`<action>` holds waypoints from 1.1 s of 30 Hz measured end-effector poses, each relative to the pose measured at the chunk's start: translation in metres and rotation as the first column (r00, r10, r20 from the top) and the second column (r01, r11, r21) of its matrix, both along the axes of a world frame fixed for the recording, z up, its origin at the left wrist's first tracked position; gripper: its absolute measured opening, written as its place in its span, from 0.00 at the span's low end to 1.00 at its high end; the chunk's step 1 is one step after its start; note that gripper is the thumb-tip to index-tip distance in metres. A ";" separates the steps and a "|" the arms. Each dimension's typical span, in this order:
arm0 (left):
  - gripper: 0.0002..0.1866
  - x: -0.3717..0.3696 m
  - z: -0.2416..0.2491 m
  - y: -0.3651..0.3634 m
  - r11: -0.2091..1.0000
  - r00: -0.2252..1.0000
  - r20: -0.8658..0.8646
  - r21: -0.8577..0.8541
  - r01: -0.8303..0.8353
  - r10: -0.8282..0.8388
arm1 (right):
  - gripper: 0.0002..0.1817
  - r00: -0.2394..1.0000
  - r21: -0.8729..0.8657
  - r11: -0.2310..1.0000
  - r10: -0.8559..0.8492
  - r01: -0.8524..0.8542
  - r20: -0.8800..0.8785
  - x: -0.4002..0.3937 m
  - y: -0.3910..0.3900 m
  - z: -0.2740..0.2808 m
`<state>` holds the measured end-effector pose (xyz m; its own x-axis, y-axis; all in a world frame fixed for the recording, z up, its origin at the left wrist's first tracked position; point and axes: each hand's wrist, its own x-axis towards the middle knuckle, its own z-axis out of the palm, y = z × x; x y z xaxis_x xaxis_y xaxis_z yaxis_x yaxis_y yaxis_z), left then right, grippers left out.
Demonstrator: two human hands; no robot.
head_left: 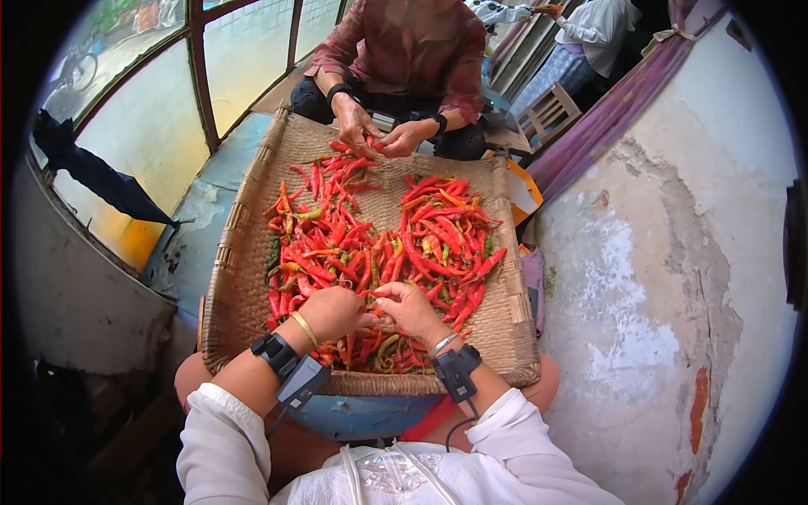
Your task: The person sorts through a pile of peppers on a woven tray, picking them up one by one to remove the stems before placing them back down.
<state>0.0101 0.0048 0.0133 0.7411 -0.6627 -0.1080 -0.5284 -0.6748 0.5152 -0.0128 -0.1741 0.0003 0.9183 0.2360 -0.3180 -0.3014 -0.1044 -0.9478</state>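
Note:
My left hand [335, 313] and my right hand [410, 310] meet over the near part of a woven basket tray [229, 295]. Their fingertips are pinched together around a chili pepper, mostly hidden by the fingers. A gold bangle circles my left wrist and a silver one my right, each beside a black strapped device. Around and beyond both hands lie heaps of red chili peppers [446, 227], with some orange and green ones among them. Darker, wrinkled peppers [389, 352] sit just below my hands, near the front rim.
Across the tray, another person's hands [404, 139] hold a red pepper over the far edge. A folded dark umbrella [118, 187] leans at the left by the windows. A peeling wall [623, 311] stands at the right, with a purple curtain [606, 118] and a wooden chair [549, 112] behind.

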 end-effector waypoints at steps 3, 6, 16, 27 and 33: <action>0.15 0.000 0.004 0.003 0.998 1.000 -0.003 0.064 -0.003 0.004 | 0.06 0.989 -0.029 0.989 -0.149 0.148 -0.023 0.009 -0.017 0.017; 0.12 0.000 0.006 0.002 0.995 0.998 0.038 0.081 -0.052 0.049 | 0.06 0.983 -0.225 0.960 -0.180 0.166 -0.043 0.018 -0.043 0.025; 0.12 0.001 0.010 0.003 0.996 0.995 0.057 0.022 -0.089 0.088 | 0.17 0.768 0.421 0.727 -0.632 0.542 0.102 0.052 -0.067 0.055; 0.12 0.005 0.005 0.009 0.963 0.957 0.242 0.173 -0.206 0.161 | 0.17 0.902 -0.424 0.874 0.360 -0.238 0.236 -0.003 0.012 -0.019; 0.10 0.004 0.000 0.012 0.946 0.955 0.275 0.263 -0.190 0.115 | 0.18 0.770 -0.601 0.747 0.552 -0.284 0.321 -0.008 0.025 -0.020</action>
